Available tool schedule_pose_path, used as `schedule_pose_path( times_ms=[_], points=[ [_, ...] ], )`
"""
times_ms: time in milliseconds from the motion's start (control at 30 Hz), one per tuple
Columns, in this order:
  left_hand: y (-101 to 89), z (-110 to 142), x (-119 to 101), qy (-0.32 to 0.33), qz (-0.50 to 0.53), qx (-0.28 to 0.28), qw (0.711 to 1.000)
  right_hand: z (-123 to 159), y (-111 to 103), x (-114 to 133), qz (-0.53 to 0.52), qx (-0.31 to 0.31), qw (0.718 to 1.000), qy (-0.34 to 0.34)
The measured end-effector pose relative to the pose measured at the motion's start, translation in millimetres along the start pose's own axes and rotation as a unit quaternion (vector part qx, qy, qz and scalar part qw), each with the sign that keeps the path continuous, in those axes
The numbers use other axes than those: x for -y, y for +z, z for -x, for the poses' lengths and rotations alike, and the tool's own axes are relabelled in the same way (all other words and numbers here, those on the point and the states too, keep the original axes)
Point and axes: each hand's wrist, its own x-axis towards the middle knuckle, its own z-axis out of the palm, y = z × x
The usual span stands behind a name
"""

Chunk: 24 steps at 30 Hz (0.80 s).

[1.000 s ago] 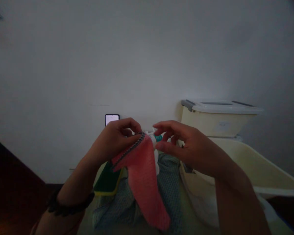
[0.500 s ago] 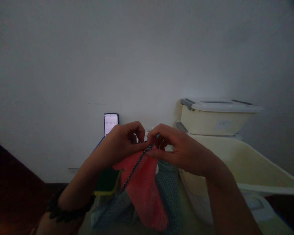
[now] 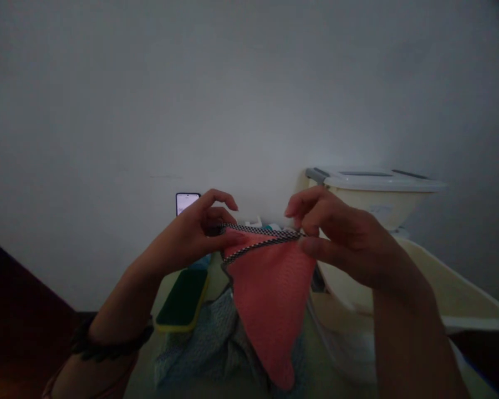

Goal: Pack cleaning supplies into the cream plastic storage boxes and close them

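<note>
A pink cloth (image 3: 270,299) with a black-and-white checked edging hangs between my two hands, its lower end narrowing to a point. My left hand (image 3: 203,227) pinches the edging at its left end, thumb laid over the fabric. At the other end, my right hand (image 3: 336,230) grips the corner between thumb and fingers. Below the pink piece lies a crumpled blue-grey cloth (image 3: 199,349) on the table. To the left, near my left wrist, rests a green and yellow sponge (image 3: 183,299).
A phone (image 3: 187,202) with a lit screen stands against the wall behind my left hand. On the right are a lidded cream box (image 3: 366,205) and a wide open cream basin (image 3: 436,282). Partly hidden white and teal items (image 3: 270,227) sit behind the cloth.
My right hand has come in, taken hold of the pink cloth's edging and drawn it rightward. The edge now stretches between both hands, and more of the sponge shows.
</note>
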Motion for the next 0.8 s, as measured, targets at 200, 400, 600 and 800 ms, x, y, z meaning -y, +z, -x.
schedule_pose_path(
  times_ms=[200,400,600,800],
  points=[
    [12.1,-6,12,-0.019,0.062,0.022,0.998,-4,6,3,0.046,0.069,0.990,0.115],
    [22.8,-7,16,-0.016,0.105,0.124,0.987,-9,6,1,0.160,0.009,0.979,0.127],
    [27.6,-6,16,-0.021,0.020,0.170,0.985,-7,10,6,0.202,0.035,0.970,0.127],
    [30.1,-8,13,-0.009,0.013,0.160,0.987,-7,9,2,0.197,0.035,0.970,0.135]
  ],
)
